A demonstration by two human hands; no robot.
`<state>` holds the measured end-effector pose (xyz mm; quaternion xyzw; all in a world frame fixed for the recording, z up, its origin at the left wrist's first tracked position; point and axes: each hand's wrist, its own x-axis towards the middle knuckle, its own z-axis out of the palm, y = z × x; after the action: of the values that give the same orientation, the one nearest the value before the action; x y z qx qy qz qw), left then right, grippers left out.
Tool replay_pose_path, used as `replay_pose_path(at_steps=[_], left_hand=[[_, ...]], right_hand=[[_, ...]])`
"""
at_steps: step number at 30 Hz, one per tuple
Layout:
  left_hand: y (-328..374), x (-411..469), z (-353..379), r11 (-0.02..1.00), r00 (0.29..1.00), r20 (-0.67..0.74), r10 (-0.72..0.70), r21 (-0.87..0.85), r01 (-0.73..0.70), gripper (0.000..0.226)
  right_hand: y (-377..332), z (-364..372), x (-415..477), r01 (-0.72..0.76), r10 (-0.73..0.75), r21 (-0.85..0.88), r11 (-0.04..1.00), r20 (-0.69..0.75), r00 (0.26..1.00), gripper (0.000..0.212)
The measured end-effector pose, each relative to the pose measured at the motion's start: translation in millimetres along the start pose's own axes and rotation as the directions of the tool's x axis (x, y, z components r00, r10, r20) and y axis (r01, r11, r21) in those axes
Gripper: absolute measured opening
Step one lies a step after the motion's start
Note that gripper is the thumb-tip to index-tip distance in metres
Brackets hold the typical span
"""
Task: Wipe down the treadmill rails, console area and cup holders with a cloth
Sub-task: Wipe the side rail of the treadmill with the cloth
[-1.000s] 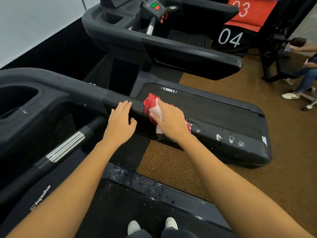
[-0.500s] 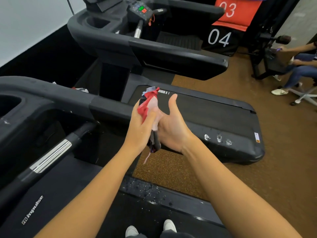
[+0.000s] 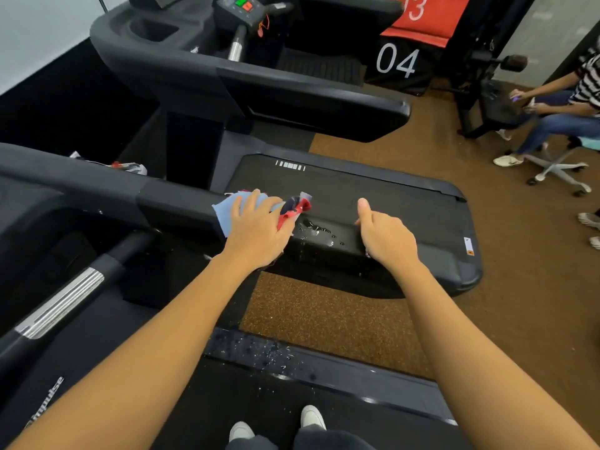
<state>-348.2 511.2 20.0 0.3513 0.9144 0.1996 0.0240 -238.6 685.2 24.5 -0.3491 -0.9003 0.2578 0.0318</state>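
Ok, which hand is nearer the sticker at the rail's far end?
Right. The right hand holds the rail left of the sticker; the left hand presses the cloth farther left.

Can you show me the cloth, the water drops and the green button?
cloth (image 3: 225, 214), head view, on its light blue flap.
water drops (image 3: 316, 230), head view, on the middle of the wet patch.
green button (image 3: 241, 1), head view, on its middle.
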Motion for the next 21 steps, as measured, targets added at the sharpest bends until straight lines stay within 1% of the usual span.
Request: replay_pose_path(at_steps=[1, 2, 4, 5, 7, 8, 10, 11, 12, 13, 15, 18, 20, 21], left_hand=[[6.7, -1.2, 1.2, 1.0, 1.0, -0.01, 0.023, -0.013, -0.023, 0.037], [13.8, -2.8, 3.6, 0.999, 0.999, -0.002, 0.05, -0.022, -0.05, 0.037], [27.3, -9.8, 14.9, 0.99, 0.992, 0.003, 0.13, -0.053, -0.129, 0.038], [32.9, -15.9, 21.9, 0.98, 0.982, -0.015, 0.188, -0.07, -0.188, 0.038], [37.5, -25.3, 31.6, 0.957, 0.96, -0.05, 0.277, -0.069, -0.28, 0.04], [35.3, -26.5, 31.5, 0.956, 0.958, -0.053, 0.283, -0.069, -0.286, 0.044], [24.7, -24.0, 26.1, 0.958, 0.963, -0.04, 0.267, -0.094, -0.27, 0.053], [18.6, -22.7, 22.5, 0.956, 0.961, -0.043, 0.272, -0.101, -0.275, 0.053], [13.0, -21.1, 18.7, 0.952, 0.958, -0.062, 0.281, -0.106, -0.287, 0.047], [8.1, -19.3, 15.6, 0.951, 0.956, -0.085, 0.279, -0.11, -0.288, 0.038], [0.9, -14.6, 13.2, 0.969, 0.975, -0.101, 0.2, -0.126, -0.212, 0.031], [5.5, -12.8, 19.6, 0.987, 0.987, -0.126, 0.103, -0.11, -0.117, 0.037], [20.3, -18.6, 28.1, 0.986, 0.988, -0.114, 0.103, -0.117, -0.116, 0.039], [29.1, -23.7, 32.7, 0.982, 0.986, -0.103, 0.132, -0.124, -0.144, 0.04]], right_hand=[[-0.1, 4.0, 0.5, 0.007, -0.009, -0.095, 0.995, -0.015, 1.0, 0.068], [-0.6, 7.1, 2.1, 0.014, -0.02, -0.148, 0.989, -0.037, 0.999, 0.069], [-0.3, 9.0, 4.7, 0.022, -0.033, -0.179, 0.984, -0.056, 0.998, 0.066], [0.6, 10.0, 5.8, 0.033, -0.046, -0.203, 0.979, -0.058, 0.997, 0.06], [1.1, 9.6, 4.4, 0.019, -0.034, -0.187, 0.982, -0.074, 0.997, 0.044], [3.0, 10.7, 6.3, 0.005, -0.018, -0.174, 0.985, -0.071, 0.997, 0.044], [3.8, 10.7, 7.3, -0.013, 0.004, -0.161, 0.987, -0.054, 0.999, 0.059], [5.8, 11.3, 8.8, -0.01, -0.001, -0.152, 0.988, -0.067, 0.998, 0.065], [6.7, 12.4, 9.9, -0.002, -0.01, -0.146, 0.989, -0.08, 0.997, 0.068], [7.6, 13.2, 10.1, 0.014, -0.028, -0.156, 0.988, -0.086, 0.996, 0.068], [7.5, 11.7, 7.7, 0.036, -0.05, -0.159, 0.987, -0.086, 0.995, 0.067], [5.8, 11.3, 5.3, 0.037, -0.05, -0.165, 0.986, -0.078, 0.996, 0.067], [4.4, 11.0, 6.1, 0.013, -0.025, -0.163, 0.987, -0.072, 0.997, 0.066], [1.2, 9.2, 4.0, 0.016, -0.027, -0.182, 0.983, -0.056, 0.998, 0.062]])
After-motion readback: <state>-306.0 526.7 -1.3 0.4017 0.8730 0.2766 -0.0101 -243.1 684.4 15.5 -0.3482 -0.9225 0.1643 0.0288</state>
